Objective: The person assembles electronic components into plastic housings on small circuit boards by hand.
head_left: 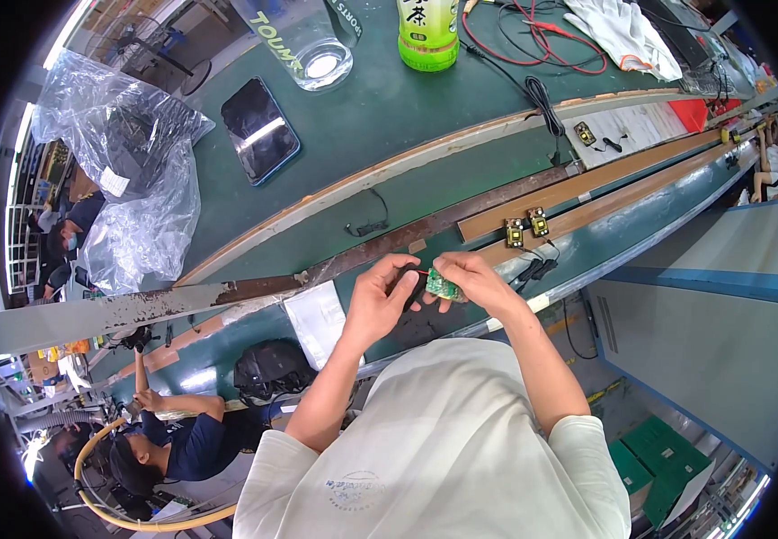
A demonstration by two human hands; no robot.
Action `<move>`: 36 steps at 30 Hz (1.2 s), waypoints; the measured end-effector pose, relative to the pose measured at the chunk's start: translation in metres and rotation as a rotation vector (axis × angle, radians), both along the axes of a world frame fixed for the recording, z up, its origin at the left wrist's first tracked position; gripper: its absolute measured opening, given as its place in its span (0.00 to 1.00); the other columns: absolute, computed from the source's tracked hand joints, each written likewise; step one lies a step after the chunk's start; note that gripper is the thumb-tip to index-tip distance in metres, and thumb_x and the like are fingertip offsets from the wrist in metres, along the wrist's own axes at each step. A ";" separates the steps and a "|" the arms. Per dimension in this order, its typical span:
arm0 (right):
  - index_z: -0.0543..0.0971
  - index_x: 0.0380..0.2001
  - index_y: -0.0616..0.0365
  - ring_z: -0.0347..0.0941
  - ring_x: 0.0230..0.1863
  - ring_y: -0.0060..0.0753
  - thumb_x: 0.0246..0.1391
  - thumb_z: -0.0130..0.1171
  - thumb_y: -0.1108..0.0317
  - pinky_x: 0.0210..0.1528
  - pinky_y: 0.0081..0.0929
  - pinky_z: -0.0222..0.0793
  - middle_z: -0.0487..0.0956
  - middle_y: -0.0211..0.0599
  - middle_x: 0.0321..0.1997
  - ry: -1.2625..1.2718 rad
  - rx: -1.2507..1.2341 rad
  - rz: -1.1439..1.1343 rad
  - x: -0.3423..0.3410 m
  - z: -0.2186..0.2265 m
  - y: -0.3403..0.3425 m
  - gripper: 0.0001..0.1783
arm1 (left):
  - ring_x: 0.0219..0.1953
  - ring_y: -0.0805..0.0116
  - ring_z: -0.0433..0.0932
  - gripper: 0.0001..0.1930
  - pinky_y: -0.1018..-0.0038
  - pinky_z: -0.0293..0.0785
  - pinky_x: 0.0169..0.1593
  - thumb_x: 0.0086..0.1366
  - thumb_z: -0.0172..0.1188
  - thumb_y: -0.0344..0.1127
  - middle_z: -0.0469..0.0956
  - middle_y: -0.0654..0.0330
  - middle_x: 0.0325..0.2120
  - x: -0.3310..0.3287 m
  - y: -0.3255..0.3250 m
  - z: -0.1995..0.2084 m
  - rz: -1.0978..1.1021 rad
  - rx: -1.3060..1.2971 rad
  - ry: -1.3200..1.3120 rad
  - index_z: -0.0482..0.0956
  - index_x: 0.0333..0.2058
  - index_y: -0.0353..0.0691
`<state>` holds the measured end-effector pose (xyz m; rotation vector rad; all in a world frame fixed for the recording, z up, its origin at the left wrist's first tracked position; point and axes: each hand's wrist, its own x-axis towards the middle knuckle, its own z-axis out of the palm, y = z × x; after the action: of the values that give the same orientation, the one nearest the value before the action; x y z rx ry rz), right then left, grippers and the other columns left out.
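In front of my chest, my right hand [471,277] pinches a small green circuit board [444,287] between thumb and fingers. My left hand [378,302] is closed around a dark black piece [415,286], partly hidden by the fingers; its kind I cannot make out. A short stretch of red wire [421,272] shows between the two hands, close to the board. Just beyond and to the right, two small boards with yellow parts, one a yellow-topped circuit board [515,234] and the other a similar circuit board [537,222], lie on the wooden strip with black cables [535,269] beside them.
A phone [260,130], a clear bottle [317,58], a green-labelled bottle [428,36] and white gloves [627,38] lie on the raised green table. Plastic wrap [137,171] is at left. A black bag [272,370] and a co-worker [191,427] are lower left.
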<state>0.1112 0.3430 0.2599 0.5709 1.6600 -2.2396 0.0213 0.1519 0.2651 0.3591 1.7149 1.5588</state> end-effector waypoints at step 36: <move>0.75 0.63 0.60 0.79 0.33 0.51 0.59 0.65 0.70 0.32 0.33 0.75 0.82 0.48 0.40 0.031 0.314 -0.317 0.026 -0.048 -0.006 0.29 | 0.48 0.67 0.82 0.18 0.69 0.78 0.50 0.73 0.58 0.31 0.82 0.53 0.45 0.021 0.051 -0.078 0.100 0.263 -0.302 0.70 0.59 0.36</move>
<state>0.1372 0.3369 0.2117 0.9377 2.0821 -2.2107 0.0427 0.2032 0.1873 0.1581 1.3174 1.8149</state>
